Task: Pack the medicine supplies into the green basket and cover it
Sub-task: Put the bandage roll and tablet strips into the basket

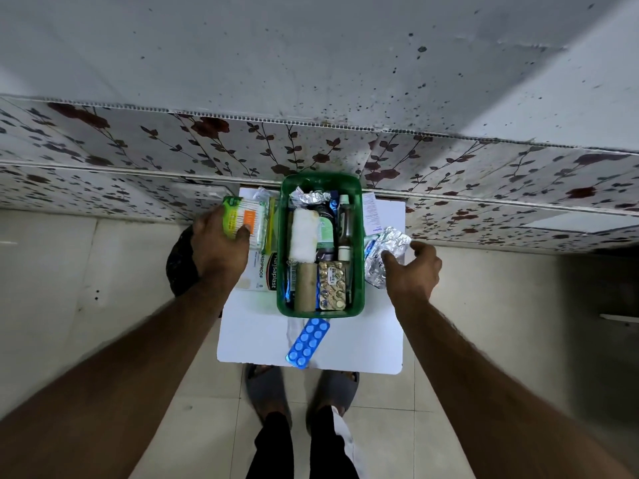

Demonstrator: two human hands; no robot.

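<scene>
Green basket [358, 271], uncovered, standing on the white counter [363, 340] against the flowered wall panel [138, 140]; all positions below are given relative to the basket.

Inside the basket: a white gauze roll [303, 236] and a brown cardboard tube [306, 286] along its left half, a dark bottle [345, 229] upright on its side at the far right, a gold blister pack [332, 285] at the near right, and crumpled foil strips [309, 197] at the far end.

Left of the basket: the left hand [216, 247], its grip closed on a green and orange packet of cotton buds [243, 219], thumb on the packet's near face. Beneath the hand, touching the basket's left wall, lies a plaster box [262, 274] printed "WASHPROOF".

Right of the basket: the right hand [416, 271], its grip narrow, fingertips resting on crumpled silver foil strips [389, 252] just beside the wall; whether they are pinched cannot be told.

Near side of the basket: a blue blister pack [307, 342] lying slantwise on the counter, one end just beside the rim.
</scene>
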